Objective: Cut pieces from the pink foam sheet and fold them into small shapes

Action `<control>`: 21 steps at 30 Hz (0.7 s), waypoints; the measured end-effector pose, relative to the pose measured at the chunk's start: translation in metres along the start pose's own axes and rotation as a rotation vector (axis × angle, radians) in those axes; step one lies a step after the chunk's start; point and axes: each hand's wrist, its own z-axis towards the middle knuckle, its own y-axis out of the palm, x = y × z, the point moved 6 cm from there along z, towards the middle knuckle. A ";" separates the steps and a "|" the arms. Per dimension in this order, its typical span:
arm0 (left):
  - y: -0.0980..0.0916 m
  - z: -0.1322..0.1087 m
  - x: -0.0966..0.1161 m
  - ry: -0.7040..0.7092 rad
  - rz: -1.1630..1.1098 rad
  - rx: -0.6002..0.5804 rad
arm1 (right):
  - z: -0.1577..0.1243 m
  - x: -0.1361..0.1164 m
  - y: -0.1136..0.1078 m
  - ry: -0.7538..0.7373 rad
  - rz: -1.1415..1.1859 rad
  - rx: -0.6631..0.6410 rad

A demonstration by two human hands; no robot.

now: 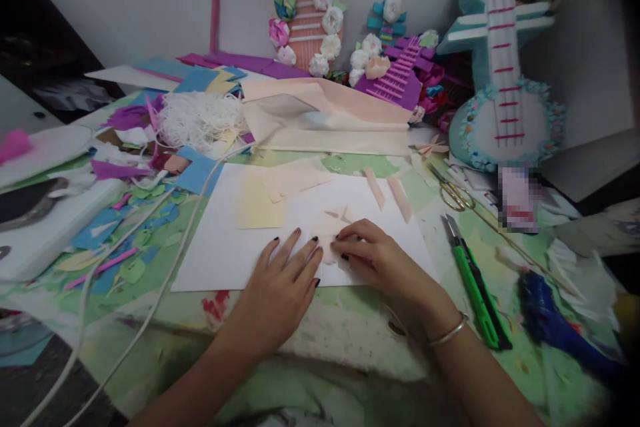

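A white sheet (210,247) lies on the green, paint-marked table. My left hand (280,290) rests palm down near its front edge, fingers spread, holding nothing. My right hand (377,257) is just to the right, its fingertips pinched at a small pale peach paper piece (330,250) on the sheet. Part of that piece is hidden by the fingers. Little peach cutouts (339,215) lie just beyond it. Behind my left hand are a yellow paper square (260,203) and pale peach paper (300,177). Two peach strips (374,188) lie at the sheet's upper right.
At right lie scissors (453,192), a green cutter (475,290) and a blue tool (555,327). Paper scraps (133,270), white shredded strands (197,120) and a white cable (170,267) are at left. Decorated guitar shapes (505,100) stand behind, beside folded peach paper (330,117).
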 end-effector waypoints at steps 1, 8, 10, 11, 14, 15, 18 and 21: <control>0.000 0.000 0.000 -0.002 0.005 -0.001 | -0.001 0.000 0.000 -0.007 -0.019 0.010; -0.002 0.000 0.001 -0.026 0.022 -0.002 | 0.000 -0.003 0.001 -0.023 -0.083 0.021; -0.002 0.000 0.001 -0.032 0.027 -0.004 | 0.000 -0.004 0.001 -0.030 -0.085 0.022; -0.002 0.000 0.001 -0.035 0.028 -0.003 | 0.000 -0.004 0.002 -0.033 -0.084 0.021; -0.003 0.000 0.001 -0.034 0.020 0.003 | 0.000 -0.003 0.002 -0.032 -0.082 0.021; -0.003 0.000 0.001 -0.029 0.017 0.002 | 0.000 -0.003 0.002 -0.029 -0.084 0.020; -0.004 0.000 0.001 -0.008 0.010 0.007 | -0.001 -0.003 0.001 -0.022 -0.097 0.016; -0.006 0.001 0.001 -0.010 0.003 0.013 | -0.001 -0.003 0.001 -0.011 -0.103 0.011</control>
